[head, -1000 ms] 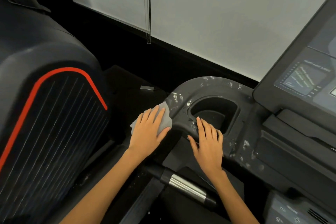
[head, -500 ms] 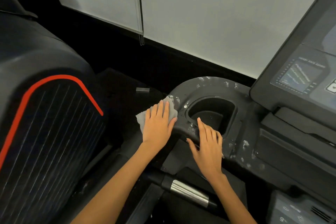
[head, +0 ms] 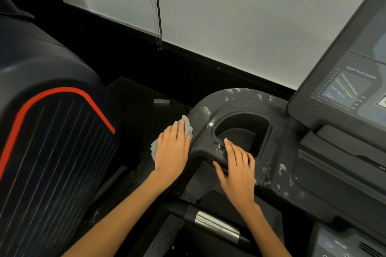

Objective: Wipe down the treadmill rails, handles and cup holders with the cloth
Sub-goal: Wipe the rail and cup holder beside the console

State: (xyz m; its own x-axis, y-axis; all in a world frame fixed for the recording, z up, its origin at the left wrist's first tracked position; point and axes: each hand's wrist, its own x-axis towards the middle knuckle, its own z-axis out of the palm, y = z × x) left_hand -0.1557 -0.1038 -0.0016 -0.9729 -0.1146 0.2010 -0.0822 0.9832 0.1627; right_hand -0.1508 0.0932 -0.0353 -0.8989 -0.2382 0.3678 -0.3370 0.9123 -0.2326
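The crumpled grey cloth (head: 187, 126) lies pressed against the rounded left outer edge of the dark grey plastic treadmill console tray (head: 246, 100), beneath the left hand (head: 172, 150). The left hand lies flat, palm down, fingers extended and close together on the cloth; cloth edges show beyond the fingertips and at the hand's left side. The right hand (head: 238, 170) rests flat and empty on the tray's near rim, fingers extended and slightly spread, fingertips at the edge of the deep black D-shaped cup holder (head: 243, 129). White residue spots mark the tray surface around the cup holder. A black handle with a chrome grip sensor (head: 216, 226) runs below the hands. The tilted console display (head: 344, 87) stands at right. A black housing with a red stripe (head: 52, 131) sits at left
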